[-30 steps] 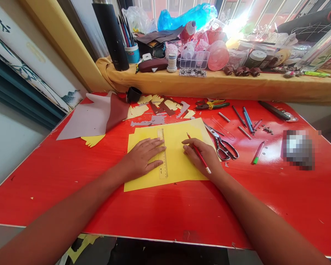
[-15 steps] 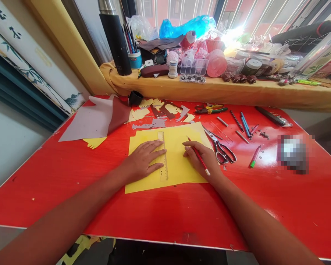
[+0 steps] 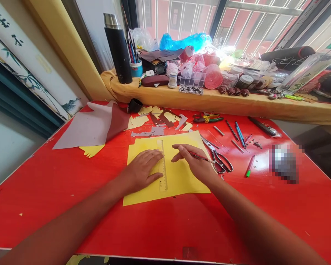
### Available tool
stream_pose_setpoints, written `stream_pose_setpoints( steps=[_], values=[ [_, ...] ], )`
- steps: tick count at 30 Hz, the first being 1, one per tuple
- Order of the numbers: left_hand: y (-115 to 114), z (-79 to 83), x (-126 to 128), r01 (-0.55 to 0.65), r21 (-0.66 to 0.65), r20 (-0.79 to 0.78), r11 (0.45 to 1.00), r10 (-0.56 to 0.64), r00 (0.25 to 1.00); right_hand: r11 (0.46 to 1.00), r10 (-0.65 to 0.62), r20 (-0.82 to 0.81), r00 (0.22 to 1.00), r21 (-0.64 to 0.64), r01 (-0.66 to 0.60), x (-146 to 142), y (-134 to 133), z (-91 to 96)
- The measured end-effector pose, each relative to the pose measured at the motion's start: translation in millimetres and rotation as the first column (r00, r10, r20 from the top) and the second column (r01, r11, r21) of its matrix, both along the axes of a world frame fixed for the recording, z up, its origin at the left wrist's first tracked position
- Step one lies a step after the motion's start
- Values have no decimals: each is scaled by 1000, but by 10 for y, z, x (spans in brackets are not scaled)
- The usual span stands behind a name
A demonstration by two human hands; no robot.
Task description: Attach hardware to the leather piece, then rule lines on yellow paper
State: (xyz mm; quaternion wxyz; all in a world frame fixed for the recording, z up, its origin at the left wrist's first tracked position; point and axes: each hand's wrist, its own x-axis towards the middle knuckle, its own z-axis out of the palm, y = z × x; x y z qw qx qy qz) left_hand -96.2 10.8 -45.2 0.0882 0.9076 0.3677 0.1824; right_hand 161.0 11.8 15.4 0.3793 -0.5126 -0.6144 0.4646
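My left hand (image 3: pixel 142 170) lies flat on a sheet of yellow paper (image 3: pixel 145 197), fingers stretched out. Its fingertips rest on a clear plastic ruler (image 3: pixel 162 182) that lies nearly upright in the view across the paper. In my right hand (image 3: pixel 199 164) a red pencil (image 3: pixel 200 156) is held between thumb and fingers, tilted almost flat, its pale end pointing right. That hand is over the paper's right half, right of the ruler, with the fingertips towards it. Beside it, partly behind the right hand, lie scissors (image 3: pixel 222 163) with metal handles.
Paper and leather-like scraps (image 3: pixel 165 118) lie behind the yellow sheet, with a mauve piece (image 3: pixel 84 127) at left. Pliers (image 3: pixel 208 118), pens (image 3: pixel 239 134) and a green-ended marker (image 3: pixel 250 166) are at right. A black flask (image 3: pixel 118 55) and craft supplies crowd the windowsill.
My right hand has shifted left towards the ruler, and the pencil has swung from a steep slant to nearly flat. The left fingers have drawn closer together. The camera view has tilted up.
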Motion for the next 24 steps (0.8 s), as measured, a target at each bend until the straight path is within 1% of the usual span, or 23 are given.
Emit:
stream_pose_setpoints(
  steps=[3,4,6,10,13,19,24],
  values=[
    [1,-21,-3,5,14,28,1000,-6,1000,999,-41,-112,993,-18,39,-107,141,-67],
    [1,-30,-3,7,16,34,1000,-7,999,998,-62,-123,990,-25,59,-139,184,-104],
    [0,-46,-2,5,14,42,1000,-5,999,996,-91,-91,992,-2,92,-194,257,-181],
    [-4,-50,2,1,16,41,1000,-1,999,988,-123,-28,992,87,125,-257,355,-285],
    [-4,-38,2,3,22,34,1000,-4,999,983,-135,-22,991,124,137,-268,403,-312],
    [-11,-10,3,4,17,38,1000,-4,999,985,-118,-10,993,123,118,-281,416,-346],
    [-12,7,12,10,32,42,999,-12,999,976,-120,57,991,191,107,-297,398,-385]
  ],
)
